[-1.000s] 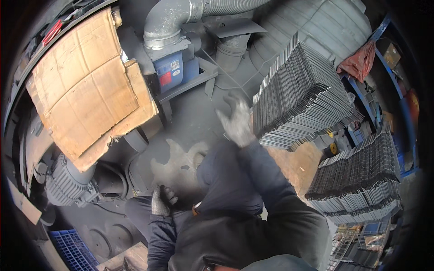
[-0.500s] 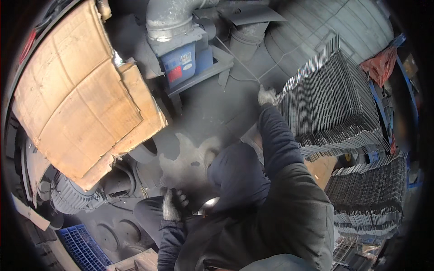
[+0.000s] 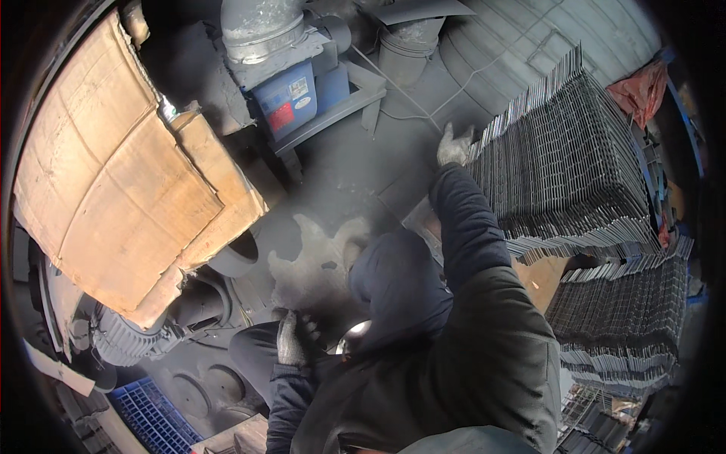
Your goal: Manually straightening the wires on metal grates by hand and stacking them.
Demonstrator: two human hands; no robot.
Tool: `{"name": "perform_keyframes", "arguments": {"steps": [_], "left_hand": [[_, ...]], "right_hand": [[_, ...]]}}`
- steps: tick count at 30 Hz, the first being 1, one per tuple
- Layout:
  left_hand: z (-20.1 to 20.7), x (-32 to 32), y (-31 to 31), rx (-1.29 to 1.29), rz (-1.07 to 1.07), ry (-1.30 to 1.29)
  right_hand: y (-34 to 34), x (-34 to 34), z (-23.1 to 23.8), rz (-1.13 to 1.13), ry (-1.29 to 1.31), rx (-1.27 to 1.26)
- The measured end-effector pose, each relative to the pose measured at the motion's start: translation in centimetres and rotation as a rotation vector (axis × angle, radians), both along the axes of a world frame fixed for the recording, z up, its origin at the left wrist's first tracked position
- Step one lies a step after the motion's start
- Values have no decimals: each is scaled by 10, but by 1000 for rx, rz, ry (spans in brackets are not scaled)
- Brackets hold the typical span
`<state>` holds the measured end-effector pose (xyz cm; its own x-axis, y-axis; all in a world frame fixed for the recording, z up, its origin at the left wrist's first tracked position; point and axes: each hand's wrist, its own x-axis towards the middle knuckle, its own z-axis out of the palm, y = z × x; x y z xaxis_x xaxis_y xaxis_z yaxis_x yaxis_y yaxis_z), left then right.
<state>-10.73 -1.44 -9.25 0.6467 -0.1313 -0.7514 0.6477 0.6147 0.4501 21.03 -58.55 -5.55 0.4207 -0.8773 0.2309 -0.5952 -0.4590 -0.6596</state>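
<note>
My right hand [image 3: 455,145], in a grey-white work glove, is at the left edge of a tall stack of dark wire mesh panels [image 3: 556,155]. Its thumb stands apart from the fingers, which are at the panel ends; no panel is seen lifted from the stack. Low in the view, my left hand [image 3: 290,339] wears the same kind of glove and rests by my left thigh. Its fingers are loosely bent and spaced, with nothing visible in them. A second stack of mesh panels [image 3: 616,321] stands nearer, to the right.
Large cardboard sheets [image 3: 113,174] lean at the left above a grey finned motor [image 3: 128,337]. A blue machine box [image 3: 287,98] with a metal duct [image 3: 261,34] stands ahead, beside a bucket [image 3: 404,57]. A blue plastic crate [image 3: 155,416] lies lower left.
My right hand has opened from a closer curl, thumb now raised, and stays by the stack's edge. The left hand stays by my thigh. The view has shifted slightly.
</note>
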Motion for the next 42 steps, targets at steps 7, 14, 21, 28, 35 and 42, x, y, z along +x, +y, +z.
{"name": "perform_keyframes", "arguments": {"steps": [7, 14, 21, 28, 35, 42], "left_hand": [[6, -2, -8, 23, -61, -53], [11, 2, -15, 153, -88, -26], [11, 3, -16, 100, -57, 3], [5, 4, -17, 25, -86, -60], [2, 7, -20, 112, -127, -43], [18, 4, -27, 174, -122, -39]], "right_hand": [[6, -12, 13, 128, -138, 59], [-17, 4, 4, 222, -59, -176], [-24, 10, -5, 82, -42, 38], [-30, -1, 9, 27, 13, 84], [-50, -9, 12, -103, -107, 92], [-74, -31, 3, -97, -130, 158]]}}
